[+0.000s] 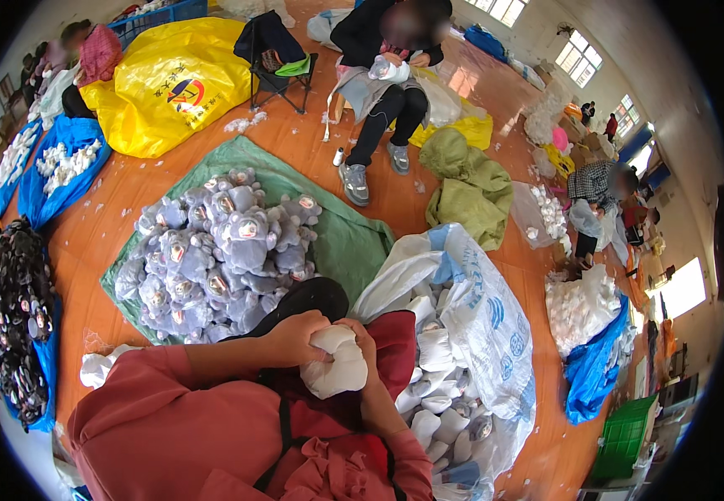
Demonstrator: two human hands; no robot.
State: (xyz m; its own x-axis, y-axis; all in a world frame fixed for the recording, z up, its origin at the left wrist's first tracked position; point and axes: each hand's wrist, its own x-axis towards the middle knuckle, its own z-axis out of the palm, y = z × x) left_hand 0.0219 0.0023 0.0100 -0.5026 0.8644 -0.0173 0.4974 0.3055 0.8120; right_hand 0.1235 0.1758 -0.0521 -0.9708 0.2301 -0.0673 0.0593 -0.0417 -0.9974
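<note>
Over my lap, both hands grip a small white plush piece, rounded and soft, with a crease at its left side. My left hand is closed on its upper left, fingers curled in. My right hand wraps around its right side. The right fingers are partly hidden behind it. Beyond my hands, a heap of grey plush toys with small faces lies on a green sheet. By my right arm, an open white woven sack holds many white and grey plush pieces.
A person sits ahead, working on something pale, beside a folding stool. A big yellow sack lies far left, an olive sack right of centre. Dark plush toys are heaped at left. A green crate stands at right.
</note>
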